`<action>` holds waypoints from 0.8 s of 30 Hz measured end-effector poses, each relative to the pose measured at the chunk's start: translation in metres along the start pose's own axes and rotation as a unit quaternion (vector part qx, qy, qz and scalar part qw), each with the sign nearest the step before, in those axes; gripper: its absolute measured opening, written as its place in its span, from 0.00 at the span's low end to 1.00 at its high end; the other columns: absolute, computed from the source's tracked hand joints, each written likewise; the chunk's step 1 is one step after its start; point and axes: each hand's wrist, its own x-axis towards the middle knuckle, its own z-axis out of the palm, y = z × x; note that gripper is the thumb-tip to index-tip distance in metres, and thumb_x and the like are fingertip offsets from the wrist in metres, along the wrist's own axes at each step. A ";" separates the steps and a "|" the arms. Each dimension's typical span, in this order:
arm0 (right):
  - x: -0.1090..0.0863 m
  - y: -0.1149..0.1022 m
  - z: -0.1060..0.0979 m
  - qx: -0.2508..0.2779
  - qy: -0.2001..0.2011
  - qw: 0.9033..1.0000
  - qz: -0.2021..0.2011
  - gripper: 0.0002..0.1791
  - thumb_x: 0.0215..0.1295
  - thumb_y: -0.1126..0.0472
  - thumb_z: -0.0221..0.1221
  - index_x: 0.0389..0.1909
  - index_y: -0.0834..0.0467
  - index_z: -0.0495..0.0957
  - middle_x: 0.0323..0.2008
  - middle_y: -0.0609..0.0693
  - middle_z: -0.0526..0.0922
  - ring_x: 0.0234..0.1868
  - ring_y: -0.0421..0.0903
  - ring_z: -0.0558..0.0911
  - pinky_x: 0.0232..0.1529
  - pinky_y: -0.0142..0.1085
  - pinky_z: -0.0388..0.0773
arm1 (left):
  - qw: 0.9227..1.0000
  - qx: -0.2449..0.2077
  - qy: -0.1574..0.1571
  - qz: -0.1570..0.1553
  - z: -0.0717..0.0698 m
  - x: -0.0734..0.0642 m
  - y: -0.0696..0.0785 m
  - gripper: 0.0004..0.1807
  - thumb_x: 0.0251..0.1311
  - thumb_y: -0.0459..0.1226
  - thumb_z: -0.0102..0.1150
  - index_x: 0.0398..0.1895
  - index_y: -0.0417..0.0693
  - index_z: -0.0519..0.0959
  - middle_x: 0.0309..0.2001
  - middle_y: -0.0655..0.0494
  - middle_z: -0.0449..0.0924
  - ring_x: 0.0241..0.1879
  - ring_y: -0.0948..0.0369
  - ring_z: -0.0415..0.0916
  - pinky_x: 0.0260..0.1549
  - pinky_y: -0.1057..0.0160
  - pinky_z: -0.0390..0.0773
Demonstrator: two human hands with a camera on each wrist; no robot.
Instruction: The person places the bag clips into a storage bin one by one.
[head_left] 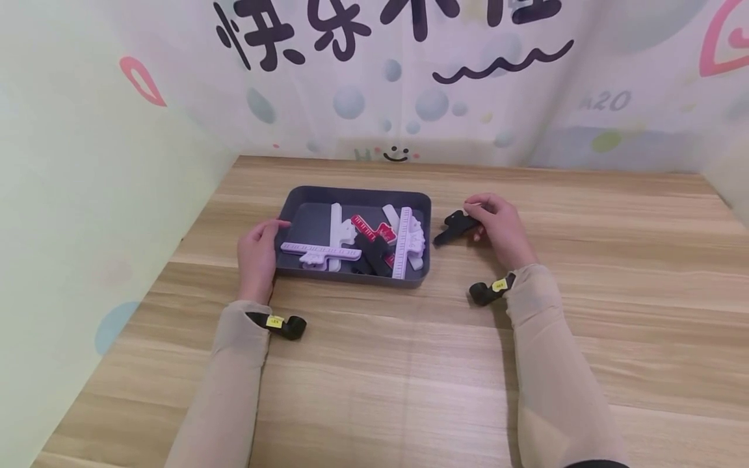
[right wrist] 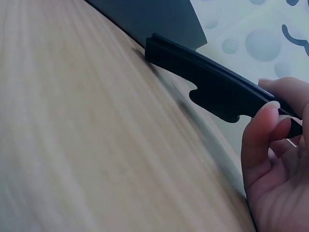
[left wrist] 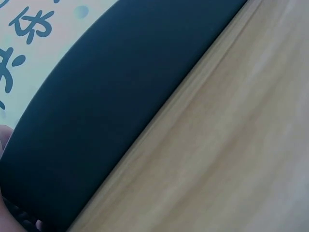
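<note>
A dark grey tray (head_left: 351,278) stands on the table with several plastic clips in it. At its left end, my left hand (head_left: 256,257) grips the wall, one finger reaching over the rim. Between the thumb and fingers of my right hand (head_left: 500,231), just right of the tray, is a black clip (head_left: 458,226). Its long flat edge points toward the tray in the right wrist view, close over the table. Inside the tray are two lilac clips (head_left: 402,244), white clips (head_left: 335,224), a red clip (head_left: 374,229) and black clips (head_left: 374,253).
The wood-grain table (head_left: 386,377) runs back to a printed cloth (head_left: 351,123) with large dark characters. A pale wall (head_left: 70,214) borders the left side. Both wrists carry a small black camera, such as the right wrist camera (head_left: 482,294).
</note>
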 end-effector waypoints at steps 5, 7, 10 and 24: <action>-0.002 0.000 0.000 -0.017 -0.017 1.000 -0.002 0.19 0.61 0.56 0.54 0.50 0.62 0.72 0.34 0.51 0.73 0.15 0.40 0.69 0.17 0.31 0.70 | 1.000 0.002 -0.001 0.001 0.000 -0.001 0.000 0.18 0.62 0.49 0.45 0.39 0.50 0.81 0.54 0.60 0.72 0.55 0.66 0.64 0.56 0.65 0.58; -0.004 -0.003 0.001 -0.023 -0.020 1.000 0.000 0.18 0.63 0.57 0.52 0.51 0.61 0.72 0.36 0.53 0.73 0.15 0.40 0.69 0.17 0.31 0.71 | 1.000 0.002 -0.001 0.000 0.000 -0.001 0.000 0.18 0.62 0.49 0.45 0.39 0.50 0.81 0.54 0.60 0.72 0.55 0.66 0.64 0.56 0.65 0.58; -0.003 -0.002 0.001 0.001 -0.009 1.000 0.001 0.18 0.63 0.58 0.52 0.51 0.62 0.72 0.41 0.54 0.72 0.16 0.40 0.70 0.19 0.31 0.73 | 1.000 0.004 0.002 0.002 0.000 -0.001 -0.001 0.18 0.62 0.49 0.45 0.39 0.49 0.81 0.54 0.60 0.72 0.55 0.66 0.64 0.56 0.65 0.58; -0.001 -0.005 0.004 -0.050 -0.064 0.997 0.009 0.22 0.62 0.60 0.52 0.58 0.54 0.67 0.46 0.57 0.70 0.30 0.48 0.80 0.37 0.36 0.78 | 1.000 0.006 0.001 -0.005 0.000 -0.001 -0.001 0.18 0.62 0.50 0.45 0.39 0.51 0.81 0.55 0.60 0.71 0.55 0.66 0.64 0.56 0.65 0.58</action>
